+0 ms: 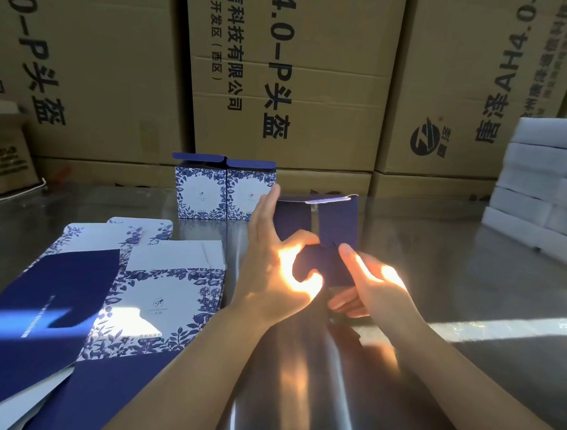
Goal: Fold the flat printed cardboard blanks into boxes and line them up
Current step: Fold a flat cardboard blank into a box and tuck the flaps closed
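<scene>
Left fingers [264, 209] and right fingers [346, 304] grip a half-folded navy cardboard box [338, 219], closing flaps. Beyond the left fingers stand two finished blue-and-white floral boxes [224, 192]; flat printed blanks [165, 293] lie leftward, unfolded.

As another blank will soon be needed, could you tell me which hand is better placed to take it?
Probably the left hand: the stack of flat blanks lies on its side, while the right hand is beyond the half-folded box.
</scene>
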`<state>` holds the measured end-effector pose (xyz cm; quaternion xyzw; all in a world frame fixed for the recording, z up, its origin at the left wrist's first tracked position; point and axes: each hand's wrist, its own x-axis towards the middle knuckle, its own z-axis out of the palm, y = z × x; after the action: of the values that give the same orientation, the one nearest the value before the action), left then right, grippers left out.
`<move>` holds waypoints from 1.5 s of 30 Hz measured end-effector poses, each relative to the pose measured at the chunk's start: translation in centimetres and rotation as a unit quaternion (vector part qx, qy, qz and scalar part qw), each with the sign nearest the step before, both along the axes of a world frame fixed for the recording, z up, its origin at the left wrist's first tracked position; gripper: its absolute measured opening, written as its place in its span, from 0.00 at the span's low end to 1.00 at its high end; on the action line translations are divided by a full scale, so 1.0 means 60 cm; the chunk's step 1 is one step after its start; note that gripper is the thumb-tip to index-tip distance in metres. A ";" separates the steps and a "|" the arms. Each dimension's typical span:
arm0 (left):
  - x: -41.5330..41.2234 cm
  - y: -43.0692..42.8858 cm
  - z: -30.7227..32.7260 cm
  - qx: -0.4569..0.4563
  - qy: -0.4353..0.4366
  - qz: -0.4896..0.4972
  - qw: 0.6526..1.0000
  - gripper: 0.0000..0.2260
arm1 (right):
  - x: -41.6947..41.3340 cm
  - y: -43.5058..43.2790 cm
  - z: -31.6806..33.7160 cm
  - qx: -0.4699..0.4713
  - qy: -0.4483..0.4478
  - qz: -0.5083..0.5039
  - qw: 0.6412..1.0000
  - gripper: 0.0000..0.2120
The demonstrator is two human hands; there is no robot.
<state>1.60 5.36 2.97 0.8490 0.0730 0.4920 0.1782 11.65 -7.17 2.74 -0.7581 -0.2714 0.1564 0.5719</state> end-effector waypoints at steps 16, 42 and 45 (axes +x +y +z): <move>-0.006 -0.003 0.009 -0.160 -0.023 -0.094 0.982 0.45 | 0.003 -0.015 0.012 0.039 -0.266 -0.122 0.955 0.23; 0.000 -0.017 0.000 -0.070 0.019 -0.108 0.991 0.43 | 0.007 -0.005 0.005 0.092 -0.105 -0.133 0.981 0.13; -0.001 -0.020 0.000 -0.061 0.020 -0.109 0.992 0.43 | 0.009 -0.004 0.005 0.091 -0.110 -0.150 0.978 0.14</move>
<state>1.53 4.16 2.97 0.8494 0.0134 0.4469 0.2803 12.19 -7.44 3.05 -0.7478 -0.2287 -0.0405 0.6220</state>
